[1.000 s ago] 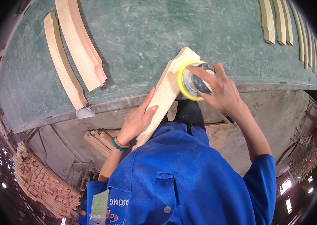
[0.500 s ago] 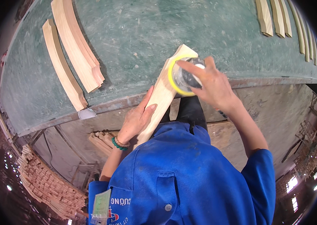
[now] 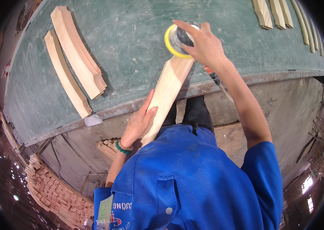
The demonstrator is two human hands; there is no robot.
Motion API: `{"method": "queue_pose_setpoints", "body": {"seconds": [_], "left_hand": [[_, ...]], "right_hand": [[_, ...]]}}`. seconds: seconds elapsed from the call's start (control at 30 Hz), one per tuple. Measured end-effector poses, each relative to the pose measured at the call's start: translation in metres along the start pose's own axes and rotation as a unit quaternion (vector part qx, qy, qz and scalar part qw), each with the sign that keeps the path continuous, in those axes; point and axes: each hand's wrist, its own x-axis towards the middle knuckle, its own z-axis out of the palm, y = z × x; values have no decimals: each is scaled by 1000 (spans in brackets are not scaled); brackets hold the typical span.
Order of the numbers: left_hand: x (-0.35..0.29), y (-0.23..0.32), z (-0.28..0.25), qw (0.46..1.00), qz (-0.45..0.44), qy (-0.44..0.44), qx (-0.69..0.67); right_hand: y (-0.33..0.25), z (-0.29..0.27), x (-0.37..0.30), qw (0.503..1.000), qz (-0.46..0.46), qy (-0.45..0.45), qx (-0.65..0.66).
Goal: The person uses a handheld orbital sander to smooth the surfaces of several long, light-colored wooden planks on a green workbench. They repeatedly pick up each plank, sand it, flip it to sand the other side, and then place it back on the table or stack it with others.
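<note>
A pale wooden piece [image 3: 169, 86] slants from my body over the near edge of the green table. My left hand [image 3: 138, 123] grips its left side, thumb on top, with bead bracelets at the wrist. My right hand [image 3: 208, 45] is wrapped over a round power sander [image 3: 175, 41] with a yellow pad rim. The sander is at the far end of the wooden piece, its pad covering that end. A hose with a red fitting [image 3: 209, 70] hangs below my right wrist.
Two curved wooden pieces [image 3: 78, 53] lie on the green table [image 3: 127, 46] to the left. Several more wooden strips [image 3: 262, 13] lie at the far right. A stack of wood [image 3: 52, 188] stands at the lower left, beyond the table edge.
My right hand has moved the sander away from my body, along the wooden piece to its far end. The hose fitting has come into view. My left hand keeps its grip.
</note>
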Motion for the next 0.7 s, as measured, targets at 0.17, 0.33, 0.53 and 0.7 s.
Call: {"method": "queue_pose_setpoints", "body": {"seconds": [0.17, 0.33, 0.53, 0.7], "left_hand": [[0, 0, -1, 1000, -18, -8, -1], [2, -7, 2, 999, 28, 13, 16], [-3, 2, 4, 998, -49, -28, 0], [-3, 0, 4, 999, -34, -21, -24]], "right_hand": [[-16, 12, -11, 998, -53, -24, 7], [-16, 9, -1, 999, -7, -33, 15], [-19, 15, -14, 999, -19, -23, 24], [-20, 23, -15, 998, -60, -5, 28]]}}
